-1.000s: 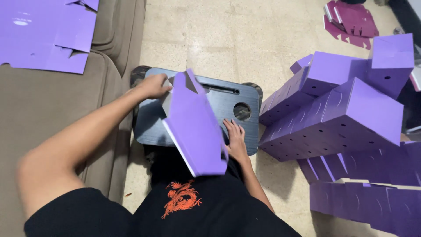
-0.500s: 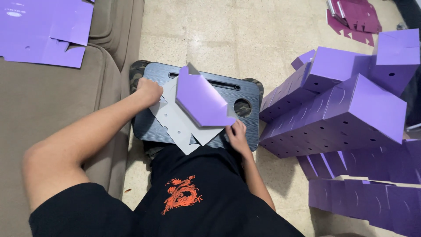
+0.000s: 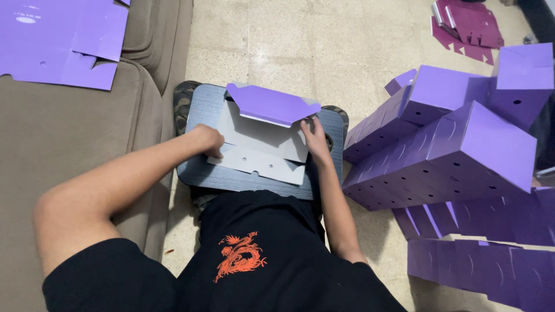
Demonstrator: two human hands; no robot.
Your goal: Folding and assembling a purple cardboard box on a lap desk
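— Both hands are on the cardboard box blank (image 3: pixel 263 144). See the left hand (image 3: pixel 207 140)? It presses down on the blank's left edge, fingers curled over the grey inner face. Is it pinching or only pressing?

— Hard to tell from this angle. The right hand (image 3: pixel 315 137) grips the right edge, just under the purple flap (image 3: pixel 272 104) that stands folded up at the far side.

— And the blank lies where?

— Flat on the dark lap tray (image 3: pixel 202 173), grey side up, across the person's knees, with black shorts (image 3: pixel 260 254) bearing an orange dragon print nearest the camera.

— What might go wrong?

— The raised flap is only half creased, so if either hand eases off, the panel could spring back flat. Uneven pressure from the two sides could also set the crease crooked or tear a tab at the notches. And the tray rests on knees, so a shift there could slide the whole sheet off.

— What about the surroundings?

— A beige tiled floor (image 3: pixel 300 40) lies beyond the tray. To the left is a brown sofa (image 3: pixel 69 133) with flat purple blanks (image 3: pixel 58 40) laid on it. To the right, a heap of folded purple boxes (image 3: pixel 462 138), more flat sheets below them, and darker magenta pieces (image 3: pixel 468 26) at the far corner.
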